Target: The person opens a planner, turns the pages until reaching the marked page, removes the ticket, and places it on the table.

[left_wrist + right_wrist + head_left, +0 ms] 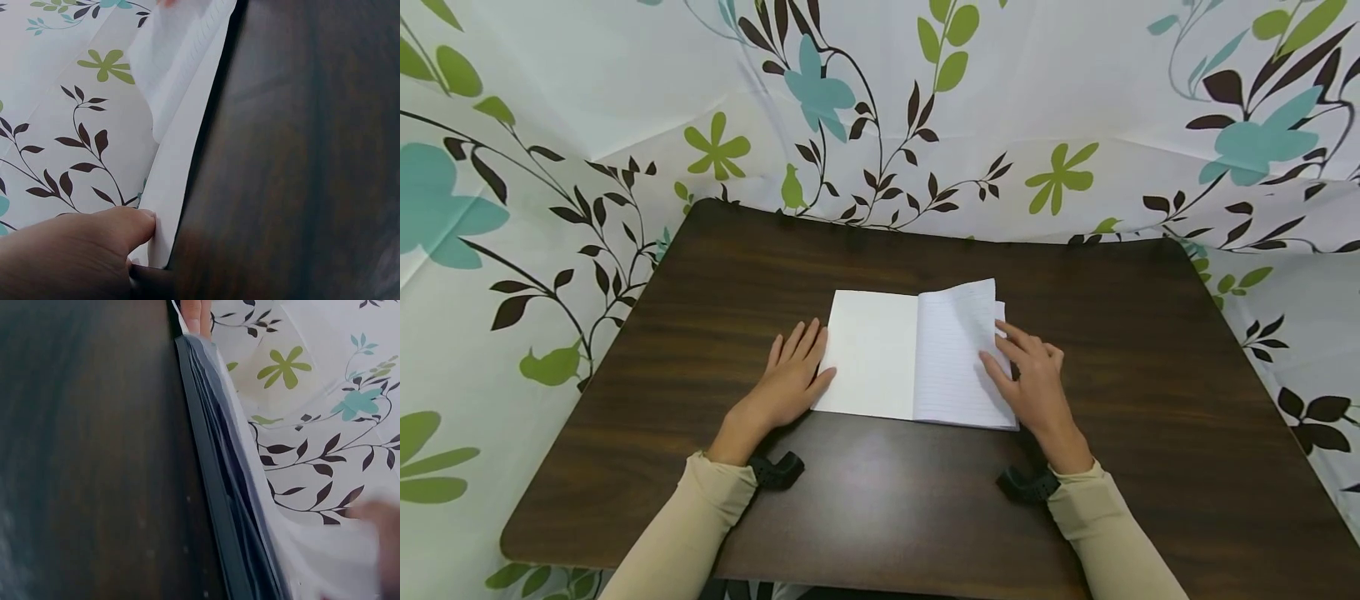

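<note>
An open notebook (877, 354) lies on the table, its left side blank white and its right side a lined page (955, 350). My left hand (790, 379) rests with straight fingers along the left edge, thumb on the blank side. The left wrist view shows that thumb (134, 228) pressing near the corner. At the right edge, my right hand (1033, 379) holds the lined page, thumb over it and forefinger at its edge. This page rises off the sheets below, upper corner lifted. In the right wrist view the right hand (384, 544) is blurred beside the stacked sheets.
The dark wood-grain table (880, 500) extends around the notebook on all sides. A white cloth (625, 75) printed with leaves and flowers hangs behind and beside the table. A dark band (775, 471) with a camera mount sits on each wrist.
</note>
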Available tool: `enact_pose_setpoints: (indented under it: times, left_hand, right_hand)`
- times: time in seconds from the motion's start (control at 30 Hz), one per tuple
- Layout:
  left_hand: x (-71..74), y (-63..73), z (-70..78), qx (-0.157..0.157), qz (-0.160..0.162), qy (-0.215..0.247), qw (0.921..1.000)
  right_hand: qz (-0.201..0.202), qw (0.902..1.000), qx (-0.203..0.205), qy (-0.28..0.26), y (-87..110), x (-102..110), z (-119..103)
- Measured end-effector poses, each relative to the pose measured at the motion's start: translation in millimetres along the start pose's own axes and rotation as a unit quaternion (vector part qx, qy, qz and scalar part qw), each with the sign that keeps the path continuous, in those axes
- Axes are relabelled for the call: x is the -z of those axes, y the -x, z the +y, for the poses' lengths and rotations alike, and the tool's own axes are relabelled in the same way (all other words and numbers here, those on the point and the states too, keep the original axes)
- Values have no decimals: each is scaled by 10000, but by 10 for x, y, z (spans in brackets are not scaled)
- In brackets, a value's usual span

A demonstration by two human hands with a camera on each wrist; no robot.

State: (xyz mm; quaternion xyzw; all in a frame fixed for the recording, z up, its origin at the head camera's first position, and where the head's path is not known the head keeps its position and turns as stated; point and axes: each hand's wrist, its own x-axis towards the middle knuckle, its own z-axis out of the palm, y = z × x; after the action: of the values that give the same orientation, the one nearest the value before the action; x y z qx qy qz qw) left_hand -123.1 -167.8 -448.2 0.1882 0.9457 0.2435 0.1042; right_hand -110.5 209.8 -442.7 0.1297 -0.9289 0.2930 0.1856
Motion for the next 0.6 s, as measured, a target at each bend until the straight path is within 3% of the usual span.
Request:
enact_pose_setpoints:
  times: [0.1, 0.2, 0.33, 0.4, 0.47, 0.6]
  left_hand:
    - [-2, 12, -9, -6, 21, -8, 10000]
    - [2, 17, -12, -18, 17, 14, 10000]
    - [-15, 6, -30, -60, -21, 72, 10000]
    - [-26, 2, -45, -66, -36, 100, 9999]
    - [-39, -5, -57, -78, -16, 80, 9999]
    - [-39, -3, -46, -85, 48, 146, 9998]
  right_hand:
    - [-839, 9940, -198, -679, 21, 52, -46]
    - [-1566, 9768, -315, -1427, 49, 132, -112]
    - [-2079, 9533, -199, -2180, 101, 179, -235]
    - [-2128, 9477, -66, -2379, 124, 161, -317]
    - [-2043, 9481, 65, -2437, 141, 117, -406]
    - [-1458, 9655, 525, -2092, 153, -36, -557]
